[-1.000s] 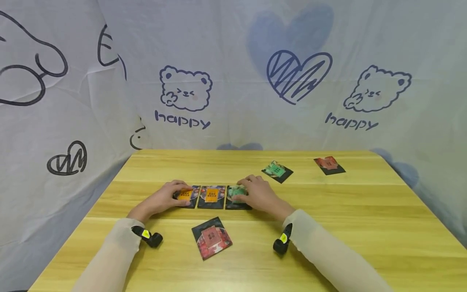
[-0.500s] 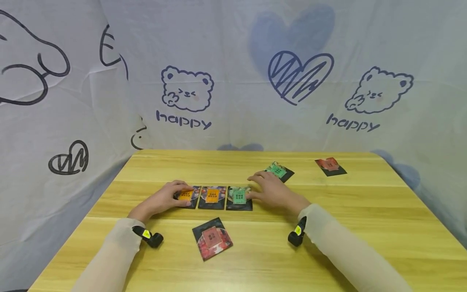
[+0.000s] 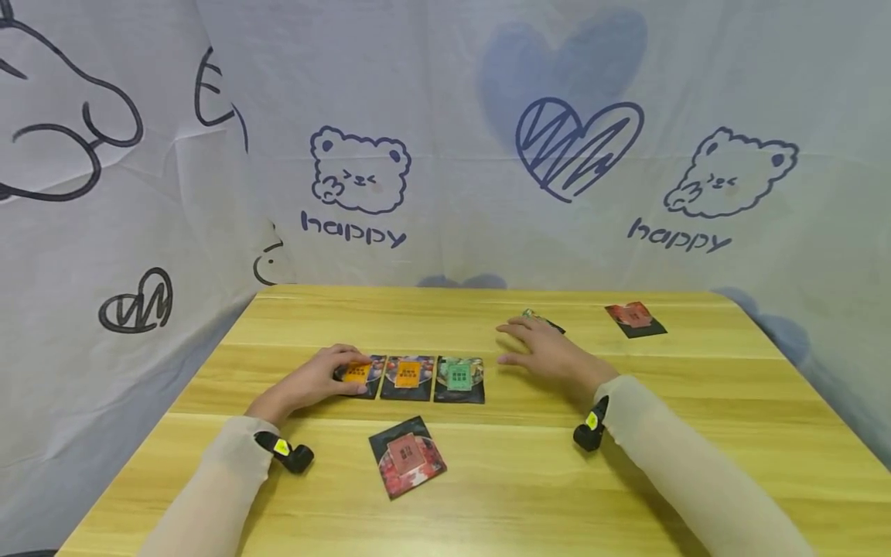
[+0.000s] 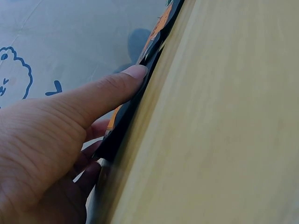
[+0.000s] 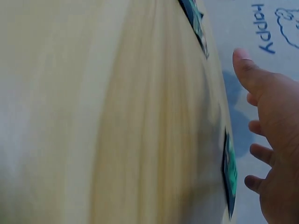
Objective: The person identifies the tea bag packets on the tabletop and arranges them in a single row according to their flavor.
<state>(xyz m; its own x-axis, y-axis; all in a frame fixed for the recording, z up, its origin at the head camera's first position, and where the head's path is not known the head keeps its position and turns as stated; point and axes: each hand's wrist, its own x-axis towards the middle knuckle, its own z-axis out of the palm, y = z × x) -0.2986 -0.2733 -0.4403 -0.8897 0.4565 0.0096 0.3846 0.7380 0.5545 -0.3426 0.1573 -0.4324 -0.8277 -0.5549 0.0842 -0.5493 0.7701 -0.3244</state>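
In the head view my left hand [image 3: 323,379] holds the left end of a row of flat packets. Its thumb and fingers span an orange-labelled packet [image 3: 358,373]; the left wrist view shows the thumb [image 4: 114,91] against the dark edge. Beside it lies another orange-labelled packet [image 3: 407,374], then a green-labelled packet [image 3: 459,377]. My right hand [image 3: 553,352] hovers right of the row, fingers spread and holding nothing. It partly hides a second green-labelled packet [image 3: 550,322] behind it, which the right wrist view shows as a thin green-labelled packet [image 5: 230,172] near the fingers.
A red-labelled packet [image 3: 407,456] lies tilted in front of the row. Another red-labelled packet [image 3: 636,319] lies at the back right of the wooden table [image 3: 696,418]. A white printed cloth [image 3: 445,193] hangs behind the table.
My right hand has let go of the green-labelled packet at the row's right end and moved right and back, toward the other green-labelled packet. The left hand has stayed on its packet.
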